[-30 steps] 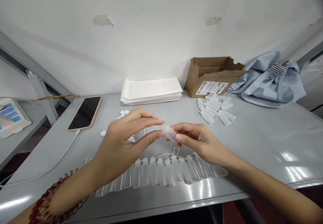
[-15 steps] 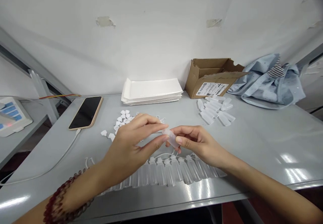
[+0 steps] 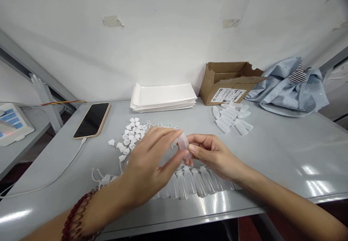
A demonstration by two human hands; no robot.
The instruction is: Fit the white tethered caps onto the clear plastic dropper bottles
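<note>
My right hand (image 3: 209,152) pinches a small translucent plastic bottle (image 3: 183,143) between thumb and fingers, above the table. My left hand (image 3: 154,161), slightly blurred, is beside the same bottle. Its index fingertip is near the bottle's top and its thumb near the lower end, with a gap between them. Below my hands lies a row of similar capped bottles (image 3: 201,185), partly hidden by my left hand and forearm. Small white caps (image 3: 133,132) are heaped to the left, and white rings (image 3: 160,125) lie behind my left hand.
More translucent bottles (image 3: 228,119) lie at the right, before an open cardboard box (image 3: 231,85). A stack of white trays (image 3: 164,98) stands against the wall. A phone (image 3: 92,121) with a white cable lies left; blue fabric (image 3: 293,92) lies far right.
My left thumb and index finger have spread wider and the hand has shifted slightly down. The bottle in my right hand has tilted more upright. More caps and rings show now.
</note>
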